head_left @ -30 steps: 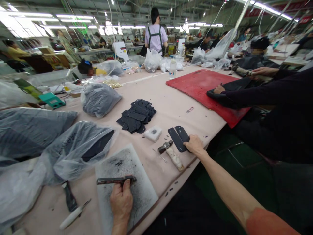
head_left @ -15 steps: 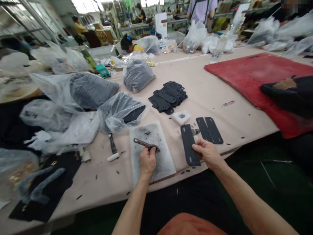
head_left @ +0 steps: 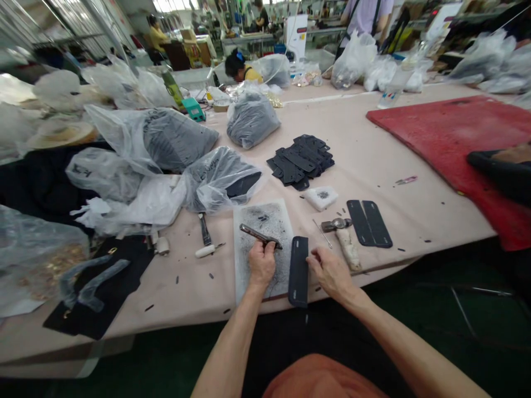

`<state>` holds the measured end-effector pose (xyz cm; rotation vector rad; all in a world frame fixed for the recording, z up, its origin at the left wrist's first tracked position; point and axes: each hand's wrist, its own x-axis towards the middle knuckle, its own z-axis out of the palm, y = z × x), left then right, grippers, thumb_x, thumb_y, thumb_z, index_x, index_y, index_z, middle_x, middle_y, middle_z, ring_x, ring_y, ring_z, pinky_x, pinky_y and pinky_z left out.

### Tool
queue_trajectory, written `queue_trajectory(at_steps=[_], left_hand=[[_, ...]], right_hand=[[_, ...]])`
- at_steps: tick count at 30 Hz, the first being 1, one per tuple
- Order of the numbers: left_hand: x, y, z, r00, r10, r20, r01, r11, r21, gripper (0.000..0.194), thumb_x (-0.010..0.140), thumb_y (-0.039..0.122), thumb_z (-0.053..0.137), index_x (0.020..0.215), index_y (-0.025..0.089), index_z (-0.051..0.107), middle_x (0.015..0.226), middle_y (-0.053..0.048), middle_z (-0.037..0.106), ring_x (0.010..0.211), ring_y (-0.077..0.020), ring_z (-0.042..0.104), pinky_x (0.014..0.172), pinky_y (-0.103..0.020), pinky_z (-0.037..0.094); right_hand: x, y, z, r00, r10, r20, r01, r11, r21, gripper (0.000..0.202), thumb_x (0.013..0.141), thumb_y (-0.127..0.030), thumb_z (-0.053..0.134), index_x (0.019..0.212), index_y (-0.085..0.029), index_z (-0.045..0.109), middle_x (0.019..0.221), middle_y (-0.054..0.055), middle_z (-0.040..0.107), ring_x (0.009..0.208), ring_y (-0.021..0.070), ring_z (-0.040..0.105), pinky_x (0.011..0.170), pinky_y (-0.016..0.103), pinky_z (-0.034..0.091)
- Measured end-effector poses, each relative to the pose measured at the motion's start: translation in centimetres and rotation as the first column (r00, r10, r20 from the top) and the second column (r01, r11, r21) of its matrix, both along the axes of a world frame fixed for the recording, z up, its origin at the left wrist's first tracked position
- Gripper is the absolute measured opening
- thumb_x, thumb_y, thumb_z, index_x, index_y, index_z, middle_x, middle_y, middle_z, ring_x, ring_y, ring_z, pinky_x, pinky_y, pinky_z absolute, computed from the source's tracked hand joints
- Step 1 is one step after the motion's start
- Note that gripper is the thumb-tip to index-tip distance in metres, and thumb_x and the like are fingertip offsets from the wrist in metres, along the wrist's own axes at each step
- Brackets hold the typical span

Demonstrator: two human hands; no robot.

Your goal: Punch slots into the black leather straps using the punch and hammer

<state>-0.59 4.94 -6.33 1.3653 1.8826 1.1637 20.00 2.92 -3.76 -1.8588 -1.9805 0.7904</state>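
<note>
My left hand point(head_left: 262, 265) is closed around a dark metal punch-like rod point(head_left: 254, 233), slanted above a white board point(head_left: 244, 265) speckled with black. My right hand point(head_left: 332, 273) pinches the right edge of a long black panel point(head_left: 298, 271) with small slots near its ends. That panel overlaps the board's right side and reaches the table's front edge. Right of it lies a hammer point(head_left: 347, 249) with a wrapped handle. Two similar black panels point(head_left: 369, 223) lie side by side beyond the hammer. A white block point(head_left: 326, 202) with a dark patch sits behind.
A pile of black pieces point(head_left: 301, 160) lies mid-table. Plastic bags point(head_left: 178, 138) crowd the left, near a white-handled awl point(head_left: 205, 251). Small snips point(head_left: 406, 180) lie near a red mat point(head_left: 448, 127), where another person's dark sleeve point(head_left: 501, 171) shows. Small black scraps dot the table.
My right hand has brought the black panel left, from over the hammer to the board's right side, uncovering the hammer. My left hand still holds the rod over the board. The view has shifted slightly.
</note>
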Motion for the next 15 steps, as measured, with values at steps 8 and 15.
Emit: queue_trajectory(at_steps=[8,15], left_hand=[[0.0,0.1,-0.1,1.000,0.006,0.005,-0.007,1.000,0.023,0.020,0.084,0.033,0.054,0.083,0.017,0.065,0.076,-0.006,0.071,0.071,-0.0213,0.065,0.066,-0.030,0.047],[-0.1,0.2,-0.5,0.978,0.045,0.202,-0.053,0.998,0.035,0.020,0.079,0.035,0.060,0.080,0.016,0.067,0.075,-0.006,0.071,0.072,-0.0207,0.066,0.068,-0.031,0.052]], right_hand=[[-1.0,6.4,1.0,0.906,0.407,0.113,-0.415,0.908,0.057,0.045,0.077,-0.020,0.062,0.122,-0.015,0.060,0.117,0.012,0.062,0.108,0.0242,0.055,0.094,0.034,0.040],[1.2,6.3,-0.4,0.996,0.093,-0.001,-0.093,0.994,-0.050,0.012,0.077,-0.027,0.056,0.078,-0.019,0.065,0.074,0.003,0.065,0.074,0.0180,0.059,0.069,0.028,0.040]])
